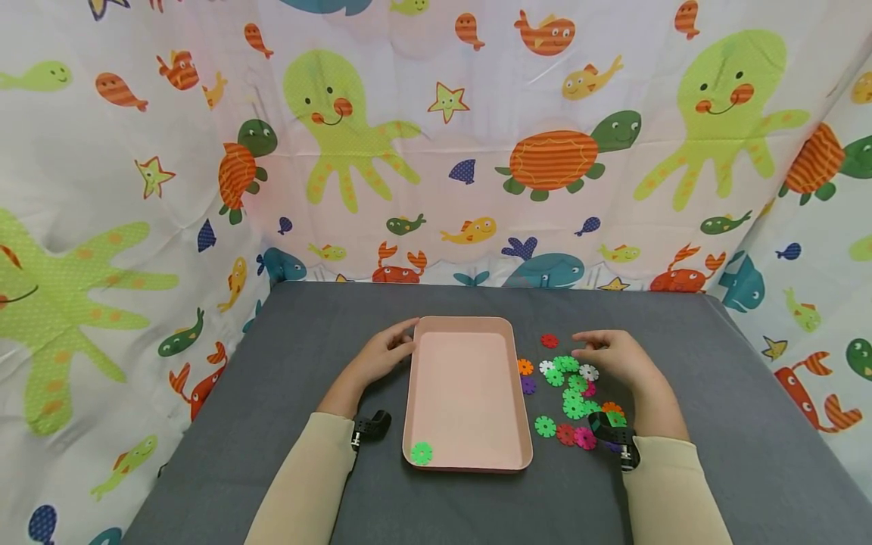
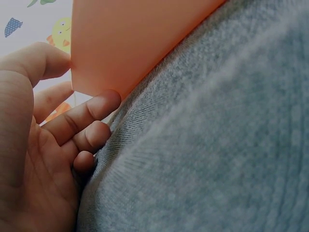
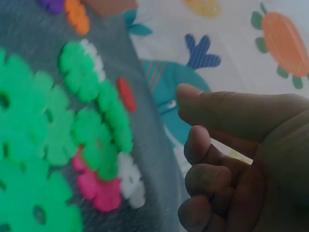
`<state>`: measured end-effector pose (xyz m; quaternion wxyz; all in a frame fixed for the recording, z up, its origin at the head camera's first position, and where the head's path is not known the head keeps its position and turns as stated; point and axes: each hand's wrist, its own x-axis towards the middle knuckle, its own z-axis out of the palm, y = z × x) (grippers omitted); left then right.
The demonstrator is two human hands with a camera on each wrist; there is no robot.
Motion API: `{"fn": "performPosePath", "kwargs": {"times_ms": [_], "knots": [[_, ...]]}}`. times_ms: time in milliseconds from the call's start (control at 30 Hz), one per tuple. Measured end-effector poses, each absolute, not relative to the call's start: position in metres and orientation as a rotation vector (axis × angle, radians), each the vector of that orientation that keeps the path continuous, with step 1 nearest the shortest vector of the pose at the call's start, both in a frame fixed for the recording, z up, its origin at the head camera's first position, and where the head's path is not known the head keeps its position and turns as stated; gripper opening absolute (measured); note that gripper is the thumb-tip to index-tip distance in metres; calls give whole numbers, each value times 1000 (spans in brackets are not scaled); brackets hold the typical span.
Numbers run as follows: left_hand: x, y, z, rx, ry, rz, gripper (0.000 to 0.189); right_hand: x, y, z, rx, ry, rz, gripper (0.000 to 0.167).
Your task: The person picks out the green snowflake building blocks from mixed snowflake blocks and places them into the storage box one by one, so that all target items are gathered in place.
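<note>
A shallow pink tray (image 1: 466,393) lies on the grey cloth, with one green notched disc (image 1: 421,453) in its near left corner. My left hand (image 1: 383,353) is at the tray's far left corner. In the left wrist view, its fingertips (image 2: 107,104) touch the tray's outer wall and edge, with the fingers loosely bent. Right of the tray lie loose notched plastic discs, many of them green (image 1: 574,404). Over their far right side hovers my right hand (image 1: 616,356). Its fingers are loosely curled and nothing shows between thumb and fingertips in the right wrist view.
Among the loose discs are a red one (image 1: 549,341), an orange one (image 1: 524,367), a purple one (image 1: 527,385), a pink one (image 1: 584,437) and white ones (image 1: 589,372). A white curtain (image 1: 422,174) with sea animals hangs behind and beside the table (image 1: 327,310).
</note>
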<state>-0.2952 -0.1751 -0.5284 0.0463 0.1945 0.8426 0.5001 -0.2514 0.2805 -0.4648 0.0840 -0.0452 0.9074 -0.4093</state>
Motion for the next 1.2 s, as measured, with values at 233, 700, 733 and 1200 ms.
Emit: {"fn": "performPosePath", "kwargs": {"times_ms": [233,700,733,1200], "knots": [[-296,-176,-529,606,2563,1537,52,-258,286,-485,-160,2716,-1110,49],[-295,-175,-529,596,2567,1524,51,-254,276,-481,-166,2819,-934,41],[-294,-176,-529,593,2563,1525,51,-253,275,-479,-174,2833,-929,41],[-296,-177,-531,597,2558,1533,52,-236,250,-423,-232,2898,-1146,42]]}}
